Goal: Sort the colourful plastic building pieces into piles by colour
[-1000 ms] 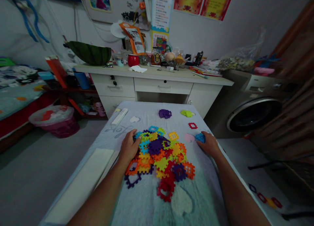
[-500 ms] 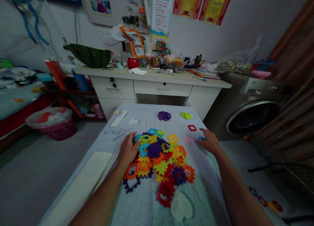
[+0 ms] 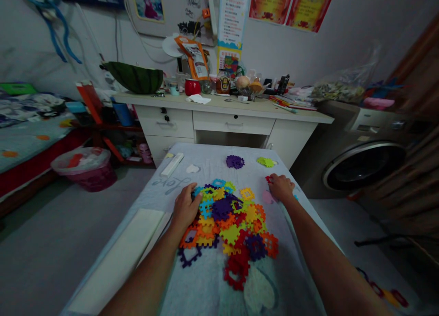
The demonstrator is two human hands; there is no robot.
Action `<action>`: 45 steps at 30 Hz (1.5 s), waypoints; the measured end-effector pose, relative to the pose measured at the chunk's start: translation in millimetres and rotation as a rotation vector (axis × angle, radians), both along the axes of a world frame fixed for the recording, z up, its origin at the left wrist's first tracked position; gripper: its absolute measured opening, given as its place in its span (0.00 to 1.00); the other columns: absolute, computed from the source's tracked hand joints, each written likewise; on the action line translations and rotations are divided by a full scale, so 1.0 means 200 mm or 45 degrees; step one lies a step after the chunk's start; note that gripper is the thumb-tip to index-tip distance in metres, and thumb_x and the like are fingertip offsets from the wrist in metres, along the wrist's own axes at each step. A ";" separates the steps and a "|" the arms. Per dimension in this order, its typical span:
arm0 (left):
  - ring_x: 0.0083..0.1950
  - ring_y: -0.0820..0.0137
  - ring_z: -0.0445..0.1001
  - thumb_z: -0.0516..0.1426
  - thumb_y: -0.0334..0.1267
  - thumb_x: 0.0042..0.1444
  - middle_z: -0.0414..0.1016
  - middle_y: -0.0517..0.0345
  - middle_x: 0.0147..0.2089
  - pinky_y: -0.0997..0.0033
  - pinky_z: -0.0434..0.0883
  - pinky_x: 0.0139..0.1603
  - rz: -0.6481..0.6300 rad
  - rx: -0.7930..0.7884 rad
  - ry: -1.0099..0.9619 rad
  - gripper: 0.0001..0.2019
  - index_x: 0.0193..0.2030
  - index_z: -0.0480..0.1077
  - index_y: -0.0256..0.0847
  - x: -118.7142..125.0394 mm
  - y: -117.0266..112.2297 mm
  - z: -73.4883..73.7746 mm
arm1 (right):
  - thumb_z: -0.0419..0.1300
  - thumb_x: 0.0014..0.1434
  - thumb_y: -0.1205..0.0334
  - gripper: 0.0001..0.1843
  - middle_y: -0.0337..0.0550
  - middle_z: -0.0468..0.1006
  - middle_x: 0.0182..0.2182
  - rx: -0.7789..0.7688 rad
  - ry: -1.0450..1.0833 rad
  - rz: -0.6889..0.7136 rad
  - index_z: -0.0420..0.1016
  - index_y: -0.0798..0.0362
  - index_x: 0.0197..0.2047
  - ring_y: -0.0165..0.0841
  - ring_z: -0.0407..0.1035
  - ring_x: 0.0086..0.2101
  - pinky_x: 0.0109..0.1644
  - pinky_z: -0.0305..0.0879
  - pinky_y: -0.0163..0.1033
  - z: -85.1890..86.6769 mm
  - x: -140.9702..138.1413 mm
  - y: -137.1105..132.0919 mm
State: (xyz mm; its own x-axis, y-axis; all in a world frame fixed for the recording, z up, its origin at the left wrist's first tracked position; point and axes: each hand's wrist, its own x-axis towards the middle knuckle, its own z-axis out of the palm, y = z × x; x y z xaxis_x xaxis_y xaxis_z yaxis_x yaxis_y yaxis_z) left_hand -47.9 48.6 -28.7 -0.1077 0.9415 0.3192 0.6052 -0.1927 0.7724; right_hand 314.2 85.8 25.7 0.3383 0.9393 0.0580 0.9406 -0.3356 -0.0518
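A heap of colourful plastic interlocking tiles with toothed edges [image 3: 229, 211] lies on the cloth-covered table. My left hand [image 3: 187, 206] rests at the heap's left edge, thumb and fingers apart, beside blue and green tiles. Farther right, my right hand [image 3: 281, 187] has its fingertips on a small red square tile [image 3: 268, 179], which they partly cover. A bit of a blue tile [image 3: 296, 197] shows just right of that hand. Behind are a purple stack of tiles [image 3: 235, 161] and a lime green group of tiles [image 3: 265, 162].
A white bar-shaped object [image 3: 172, 165] lies at the table's far left. A long white panel [image 3: 120, 261] runs along the near left side. Beyond the table stands a white desk [image 3: 212, 106] crowded with items, with a washing machine [image 3: 363, 156] at right. Several tiles lie on the floor at lower right.
My right hand has moved left and slightly away from me, from beside the blue tile onto the red one. My left hand stays by the heap. The view has shifted slightly.
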 end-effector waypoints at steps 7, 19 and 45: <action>0.58 0.59 0.71 0.53 0.45 0.57 0.72 0.46 0.56 0.54 0.66 0.60 -0.008 -0.014 -0.013 0.21 0.55 0.65 0.39 0.00 -0.01 0.00 | 0.57 0.61 0.57 0.20 0.51 0.74 0.49 -0.018 0.478 0.729 0.70 0.54 0.54 0.39 0.68 0.47 0.51 0.61 0.42 0.12 -0.36 -0.15; 0.58 0.59 0.71 0.53 0.45 0.58 0.71 0.45 0.56 0.54 0.67 0.59 -0.015 -0.025 -0.015 0.21 0.56 0.65 0.38 -0.01 -0.02 0.00 | 0.59 0.50 0.72 0.06 0.37 0.72 0.30 -0.045 0.801 0.915 0.71 0.54 0.33 0.29 0.65 0.32 0.36 0.56 0.32 0.16 -0.49 -0.23; 0.58 0.60 0.71 0.52 0.45 0.58 0.72 0.46 0.56 0.54 0.67 0.60 -0.018 -0.006 -0.047 0.21 0.56 0.65 0.39 -0.01 -0.02 0.00 | 0.55 0.49 0.73 0.08 0.41 0.75 0.31 0.539 0.691 0.523 0.72 0.54 0.30 0.32 0.67 0.34 0.42 0.62 0.36 -0.03 -0.63 0.54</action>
State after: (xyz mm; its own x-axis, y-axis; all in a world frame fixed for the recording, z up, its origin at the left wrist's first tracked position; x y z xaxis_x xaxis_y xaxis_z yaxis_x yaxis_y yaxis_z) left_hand -50.2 45.1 -28.5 -0.1059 0.9445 0.3108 0.5734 -0.1974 0.7951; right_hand 187.7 193.2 20.3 0.0533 0.9298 0.3641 0.7916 0.1829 -0.5830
